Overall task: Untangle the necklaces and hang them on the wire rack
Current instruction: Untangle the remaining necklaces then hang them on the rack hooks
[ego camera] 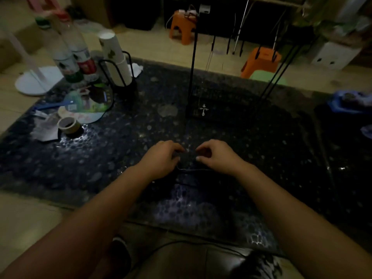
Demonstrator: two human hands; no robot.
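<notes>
A thin dark necklace cord [194, 170] lies on the dark patterned table [261, 150], hard to see in the dim light. My left hand [163, 156] and my right hand [215, 155] sit close together over it, fingers curled, each pinching a part of the cord near a small glint between them. Behind stands the black wire rack [192, 63], its upright poles rising from a dark mesh base [223, 101]. A silver cross pendant [203, 110] hangs low at the rack's base.
At the table's left are a stack of paper cups in a wire holder [115, 61], two tall bottles [78, 57], a roll of tape [69, 124], papers and a hand fan [86, 101]. Orange stools [260, 61] stand beyond the table. A blue object [348, 101] lies at right.
</notes>
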